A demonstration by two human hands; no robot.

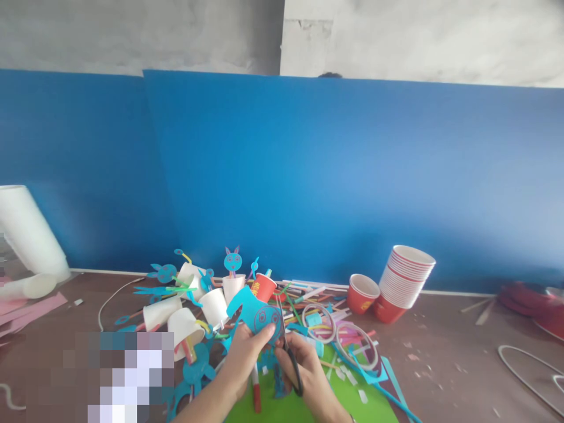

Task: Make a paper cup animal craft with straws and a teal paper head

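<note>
My left hand (247, 355) pinches a blue paper cutout (249, 308) with a face drawn on it in dark lines. In my right hand (304, 364) is a pair of scissors (294, 367) with black handles. Their blades point up and away from me, at the right edge of the blue paper beside the drawn eyes. Both hands are above a green sheet (343, 399), where white scraps and a red-capped marker (256, 390) lie. Whether the blades are closed on the paper is hard to make out.
Behind my hands lie white paper cups (214, 306) with blue paper animal figures (233, 261), drinking straws and tape rolls (359, 346). A stack of paper cups (405, 282) stands right of a red cup (363, 293). A blue partition (308, 176) borders the table's back; white rolls (30, 232) are left.
</note>
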